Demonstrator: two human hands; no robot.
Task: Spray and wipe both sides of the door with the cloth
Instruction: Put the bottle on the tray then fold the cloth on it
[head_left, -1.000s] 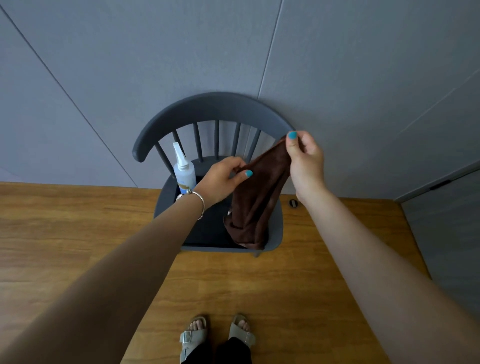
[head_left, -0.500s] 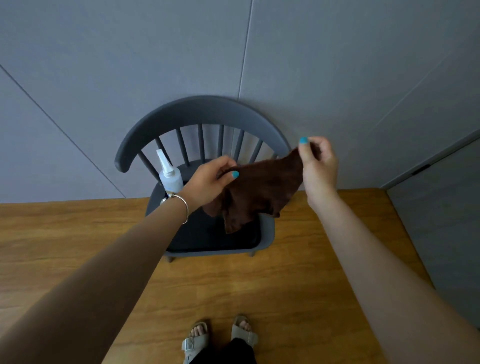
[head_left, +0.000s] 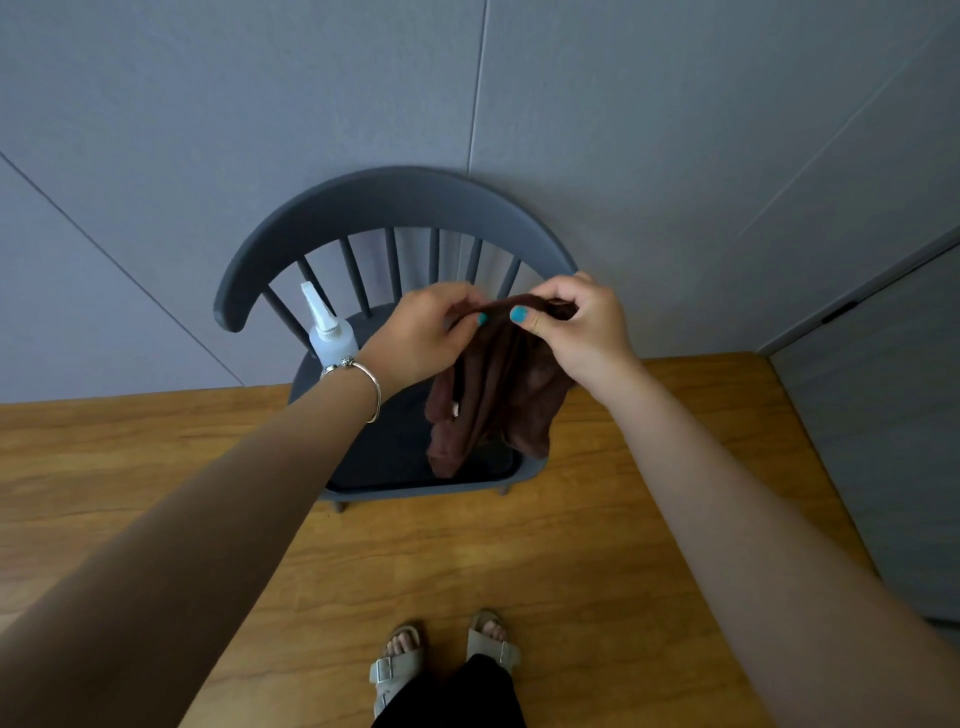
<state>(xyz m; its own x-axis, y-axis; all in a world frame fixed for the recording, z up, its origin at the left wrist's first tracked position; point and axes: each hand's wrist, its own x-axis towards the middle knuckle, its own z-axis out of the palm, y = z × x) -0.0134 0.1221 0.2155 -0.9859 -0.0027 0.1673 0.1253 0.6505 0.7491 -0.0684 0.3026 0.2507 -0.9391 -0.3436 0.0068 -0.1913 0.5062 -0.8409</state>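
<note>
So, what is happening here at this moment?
A person stands before a grey chair and holds a brown cloth above its seat. The left hand and right hand both pinch its top edge, close together, and the rest hangs down. A spray bottle stands untouched on the seat.

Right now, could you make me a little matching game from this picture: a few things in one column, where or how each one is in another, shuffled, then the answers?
Things:
1. brown cloth
2. spray bottle
3. bracelet
4. sandals

Places or states:
A. standing on the seat of the grey chair, at its left
B. on the wooden floor, at the bottom of the view
C. pinched at its top edge by the left hand and the right hand, hanging over the seat
D. round the left wrist

Pairs: 1-C, 2-A, 3-D, 4-B
</note>
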